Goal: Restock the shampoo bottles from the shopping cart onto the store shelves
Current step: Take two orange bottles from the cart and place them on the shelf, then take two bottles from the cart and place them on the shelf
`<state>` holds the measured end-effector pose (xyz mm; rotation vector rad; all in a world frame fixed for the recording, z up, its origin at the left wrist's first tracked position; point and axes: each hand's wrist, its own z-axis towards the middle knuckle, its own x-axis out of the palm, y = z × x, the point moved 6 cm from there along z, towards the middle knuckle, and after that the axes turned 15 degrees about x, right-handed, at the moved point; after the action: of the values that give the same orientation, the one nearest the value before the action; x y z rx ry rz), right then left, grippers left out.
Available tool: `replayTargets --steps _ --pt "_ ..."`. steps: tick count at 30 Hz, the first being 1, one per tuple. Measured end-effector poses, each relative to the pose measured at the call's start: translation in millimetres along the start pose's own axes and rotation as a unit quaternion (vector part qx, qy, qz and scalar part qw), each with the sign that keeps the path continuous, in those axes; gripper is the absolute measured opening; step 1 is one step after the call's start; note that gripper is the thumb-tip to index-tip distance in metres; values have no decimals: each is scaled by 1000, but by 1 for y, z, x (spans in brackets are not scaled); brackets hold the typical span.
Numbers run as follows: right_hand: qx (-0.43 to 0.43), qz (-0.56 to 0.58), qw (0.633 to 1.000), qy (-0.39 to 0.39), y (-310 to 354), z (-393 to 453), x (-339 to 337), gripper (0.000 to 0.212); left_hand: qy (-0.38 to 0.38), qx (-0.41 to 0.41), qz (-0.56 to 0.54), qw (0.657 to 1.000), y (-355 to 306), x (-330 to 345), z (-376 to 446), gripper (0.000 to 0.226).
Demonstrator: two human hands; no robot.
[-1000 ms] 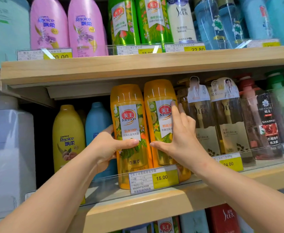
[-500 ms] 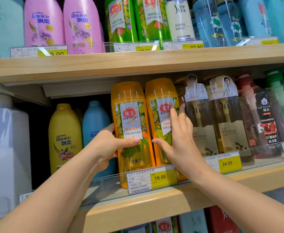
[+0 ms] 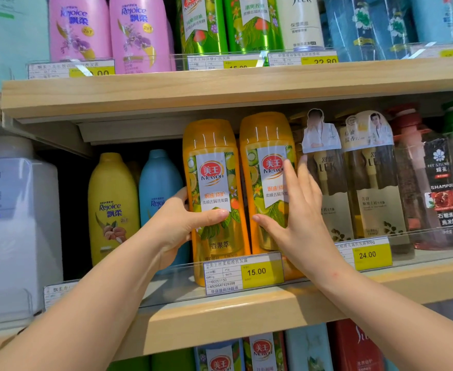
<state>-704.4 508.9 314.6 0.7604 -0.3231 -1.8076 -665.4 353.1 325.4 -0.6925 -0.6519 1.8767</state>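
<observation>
Since a second ago the right hand (image 3: 297, 223) has loosened: its fingers (image 3: 291, 180) now lie almost straight against the label of the right orange bottle (image 3: 263, 183), touching rather than wrapping it, while the left hand (image 3: 177, 228) keeps its hold on the left orange bottle (image 3: 214, 183), thumb across the front and the other fingers curled behind. Both bottles stand upright, side by side and touching, on the middle shelf (image 3: 246, 311) behind the clear rail with the 15.00 price tag (image 3: 244, 274). They look like full, stiff plastic bottles, fairly heavy, with a glossy skin that could slip; the flat waist at label height is probably the safest place to grip. The shopping cart is out of view, the bottle bases are blurred behind the rail and tag, and the left fingers behind the bottle are hidden.
</observation>
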Motion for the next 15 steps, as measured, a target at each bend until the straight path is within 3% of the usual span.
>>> replayTargets --steps 4,7,10,15 --pt "-22 30 999 -7 -2 -7 -5 81 -19 5 -3 1000 -3 4 -7 72" --pt "-49 33 998 7 -3 -13 -3 76 -84 49 89 991 -12 -3 -15 75" --pt "-91 29 995 10 3 -23 2 69 -158 151 278 935 -36 -7 -40 79" --pt "-140 44 989 -4 16 -48 6 61 -84 285 455 839 -58 12 -83 56"
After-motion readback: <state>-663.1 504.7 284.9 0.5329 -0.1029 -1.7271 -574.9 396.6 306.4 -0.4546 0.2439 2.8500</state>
